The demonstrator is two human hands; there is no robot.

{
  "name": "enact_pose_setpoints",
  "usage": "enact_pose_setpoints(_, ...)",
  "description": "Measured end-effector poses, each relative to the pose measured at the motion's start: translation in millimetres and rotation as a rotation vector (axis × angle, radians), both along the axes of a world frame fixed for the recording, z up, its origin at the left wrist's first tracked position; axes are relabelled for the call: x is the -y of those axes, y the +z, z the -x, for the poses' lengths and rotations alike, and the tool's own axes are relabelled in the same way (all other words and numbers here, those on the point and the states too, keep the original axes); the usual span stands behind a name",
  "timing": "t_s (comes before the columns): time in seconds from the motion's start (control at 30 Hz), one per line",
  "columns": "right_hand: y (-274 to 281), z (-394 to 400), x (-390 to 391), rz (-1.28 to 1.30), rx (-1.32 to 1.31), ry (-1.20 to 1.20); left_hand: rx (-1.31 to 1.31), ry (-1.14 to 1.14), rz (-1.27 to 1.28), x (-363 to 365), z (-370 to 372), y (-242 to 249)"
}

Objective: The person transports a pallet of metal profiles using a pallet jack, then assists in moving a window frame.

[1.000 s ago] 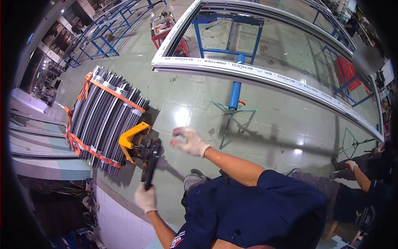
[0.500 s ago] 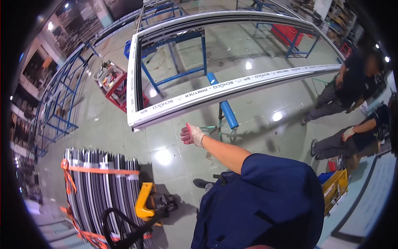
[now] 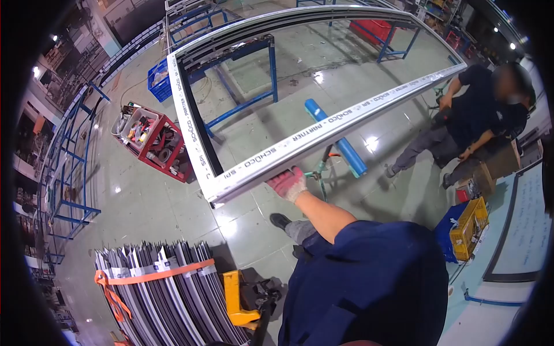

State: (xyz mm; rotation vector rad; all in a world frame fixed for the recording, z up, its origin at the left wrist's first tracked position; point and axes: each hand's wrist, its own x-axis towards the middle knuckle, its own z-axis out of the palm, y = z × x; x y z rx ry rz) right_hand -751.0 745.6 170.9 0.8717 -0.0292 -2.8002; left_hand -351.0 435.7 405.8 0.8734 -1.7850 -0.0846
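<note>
A large white frame (image 3: 300,138) with printed protective film and a dark inner edge spans the view, its near corner at the left. My right hand (image 3: 288,183), in a red and white glove, grips the underside of the near rail, close to that corner. Its fingertips are partly hidden by the rail. Beneath the frame is a blue roller (image 3: 349,155) on a green stand (image 3: 317,173). My left hand is out of view.
Strapped profiles (image 3: 161,288) stand at the lower left beside a yellow lifting part (image 3: 236,300). A red cart (image 3: 161,144) with tools is on the left. At the right are people (image 3: 479,109) and a yellow crate (image 3: 470,228). Blue trestles (image 3: 274,72) stand behind.
My right hand has gone from free in the air to gripping the near rail. The view has shifted, and the frame's near corner appears lower and further right.
</note>
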Motion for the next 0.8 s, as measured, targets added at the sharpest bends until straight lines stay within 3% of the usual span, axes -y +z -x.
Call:
enact_pose_setpoints(0.1,-19,28,7,-0.044,-0.029,-0.002,-0.19,-0.347,-0.205,0,109,-30)
enact_pose_setpoints(0.13,-20,38,11,-0.03,-0.066,0.008,-0.049,-0.479,-0.452,-3,157,-39)
enact_pose_setpoints(0.17,-20,47,14,-0.016,-0.104,0.018,0.066,-0.699,-0.707,31,187,-84)
enact_pose_setpoints(0.2,-25,53,19,0.055,-0.321,-0.038,0.052,-0.917,-0.95,47,223,-116)
enact_pose_setpoints(0.27,-26,68,31,0.178,-0.399,-0.031,0.091,-1.016,-1.296,79,279,-189)
enact_pose_setpoints(0.33,1,70,32,0.17,-0.304,-0.083,0.054,-0.983,-1.761,114,329,-252)
enact_pose_setpoints(0.4,9,69,38,0.099,-0.307,-0.133,0.282,-1.074,-1.807,94,366,-223)
enact_pose_setpoints(0.47,-14,73,42,0.08,-0.336,-0.159,0.344,-1.102,-1.884,72,406,-196)
enact_pose_setpoints(0.5,2,76,43,0.221,-0.457,-0.174,0.411,-1.101,-1.873,65,427,-190)
enact_pose_setpoints(0.53,4,77,46,0.164,-0.307,-0.191,0.415,-1.123,-1.9,57,440,-182)
enact_pose_setpoints(0.6,14,69,52,0.088,-0.293,-0.254,0.403,-1.36,-2.021,68,465,-210)
enact_pose_setpoints(0.63,8,57,63,0.118,-0.349,-0.255,0.386,-1.292,-2.155,74,472,-225)
enact_pose_setpoints(0.7,15,82,45,0.033,-0.528,-0.188,0.316,-1.5,-2.069,64,494,-241)
enact_pose_setpoints(0.73,31,79,49,-0.03,-0.55,-0.183,0.297,-1.493,-2.063,57,496,-217)
enact_pose_setpoints(0.8,25,74,63,-0.075,-0.555,-0.222,0.398,-1.377,-2.121,72,494,-218)
